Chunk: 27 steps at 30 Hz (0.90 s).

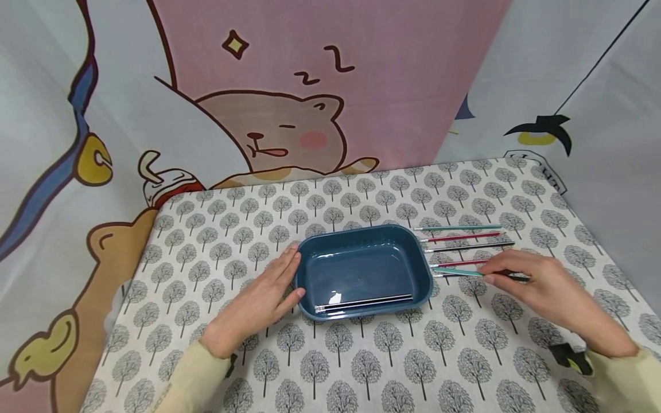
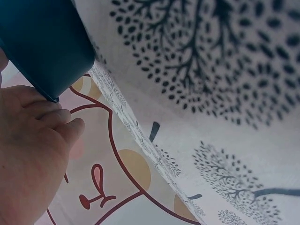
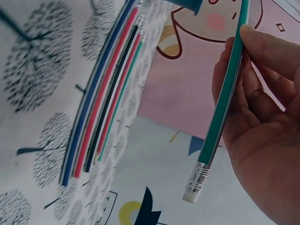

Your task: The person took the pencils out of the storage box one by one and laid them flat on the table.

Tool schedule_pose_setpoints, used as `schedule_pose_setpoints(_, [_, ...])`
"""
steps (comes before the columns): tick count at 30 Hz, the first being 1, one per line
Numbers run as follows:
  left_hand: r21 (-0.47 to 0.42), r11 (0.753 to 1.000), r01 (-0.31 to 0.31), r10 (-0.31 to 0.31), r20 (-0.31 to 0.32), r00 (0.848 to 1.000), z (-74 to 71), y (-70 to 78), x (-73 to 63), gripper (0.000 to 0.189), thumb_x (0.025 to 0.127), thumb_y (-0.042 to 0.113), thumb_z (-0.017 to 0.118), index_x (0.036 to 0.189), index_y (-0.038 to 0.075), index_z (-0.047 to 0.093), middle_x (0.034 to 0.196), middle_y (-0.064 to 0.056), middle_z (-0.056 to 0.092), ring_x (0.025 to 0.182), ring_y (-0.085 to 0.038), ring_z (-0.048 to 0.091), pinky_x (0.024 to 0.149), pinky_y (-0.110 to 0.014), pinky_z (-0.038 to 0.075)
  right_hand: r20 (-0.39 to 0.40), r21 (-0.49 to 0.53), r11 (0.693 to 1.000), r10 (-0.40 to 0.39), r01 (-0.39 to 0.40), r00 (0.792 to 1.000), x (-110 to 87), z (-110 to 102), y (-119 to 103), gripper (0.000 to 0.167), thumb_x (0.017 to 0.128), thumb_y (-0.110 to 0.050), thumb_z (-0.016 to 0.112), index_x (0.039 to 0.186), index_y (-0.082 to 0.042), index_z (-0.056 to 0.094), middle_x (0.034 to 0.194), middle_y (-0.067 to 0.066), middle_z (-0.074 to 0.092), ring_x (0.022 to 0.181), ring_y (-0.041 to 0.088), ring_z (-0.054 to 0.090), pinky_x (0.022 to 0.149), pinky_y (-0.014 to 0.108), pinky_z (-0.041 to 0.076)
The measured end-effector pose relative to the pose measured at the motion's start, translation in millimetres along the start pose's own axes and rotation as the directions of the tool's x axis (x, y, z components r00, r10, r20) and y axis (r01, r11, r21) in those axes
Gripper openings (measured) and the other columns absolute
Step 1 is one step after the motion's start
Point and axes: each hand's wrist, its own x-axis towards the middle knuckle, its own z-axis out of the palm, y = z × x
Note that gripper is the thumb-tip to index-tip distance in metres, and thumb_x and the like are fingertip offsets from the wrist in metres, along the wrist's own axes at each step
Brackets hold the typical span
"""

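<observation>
One left grip [image 1: 264, 298], thumb spread from fingers, against blue tray [image 1: 361, 272], one right grip [image 1: 549, 289], clamped on green pencil [image 3: 216, 117].

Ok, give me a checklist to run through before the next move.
Long, slim teal pencil pinched in right hand: ok.
Left hand touching left end of glossy dark-blue rectangular tray: ok.
Bare tray floor beside the dark striped pencil: ok.
Held pencil inside tray: not ok, it is to the tray's right.
Five slim coloured pencils off the white tree-print cloth: not ok, they lie on it.
Held pencil's tray-side end clear of the other pencils: cannot tell.
</observation>
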Motion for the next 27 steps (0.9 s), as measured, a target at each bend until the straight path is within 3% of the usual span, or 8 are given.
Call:
schedule_pose_setpoints(9, [0.004,1.000,-0.001,0.001,-0.007,1.000,1.5,-0.5,0.3,0.073,0.111,0.047,0.041,0.161,-0.003,0.025,0.172,-0.016,0.013,0.157,-0.032,0.021,0.123,-0.051,0.031,0.000,-0.054,0.998,0.023,-0.023,1.000,-13.8,0.1,15.4,0.047,0.066,0.008,0.089,0.101,-0.024,0.080,0.102,-0.011,0.075,0.098,-0.009,0.061,0.085,0.003,0.046])
schedule_pose_setpoints(17, [-0.003,1.000,0.011,-0.011,0.002,1.000,1.4,-0.5,0.2,0.072,0.111,0.046,0.043,0.162,-0.001,0.024,0.173,-0.015,0.013,0.157,-0.029,0.019,0.124,-0.050,0.030,0.019,-0.056,0.998,0.018,-0.017,1.000,-21.4,6.3,26.6,0.048,0.067,0.007,0.088,0.102,-0.024,0.080,0.104,-0.008,0.075,0.105,-0.011,0.059,0.091,0.001,0.043])
schedule_pose_setpoints(27, [-0.010,1.000,0.009,-0.009,-0.001,1.000,1.0,-0.1,0.1,0.072,0.110,0.042,0.048,0.162,-0.002,0.025,0.173,-0.015,0.013,0.157,-0.030,0.020,0.123,-0.051,0.030,0.053,-0.085,0.996,0.037,-0.033,0.998,-22.1,13.0,33.7,0.041,0.071,0.005,0.088,0.099,-0.024,0.080,0.102,-0.012,0.074,0.096,-0.004,0.063,0.083,0.004,0.048])
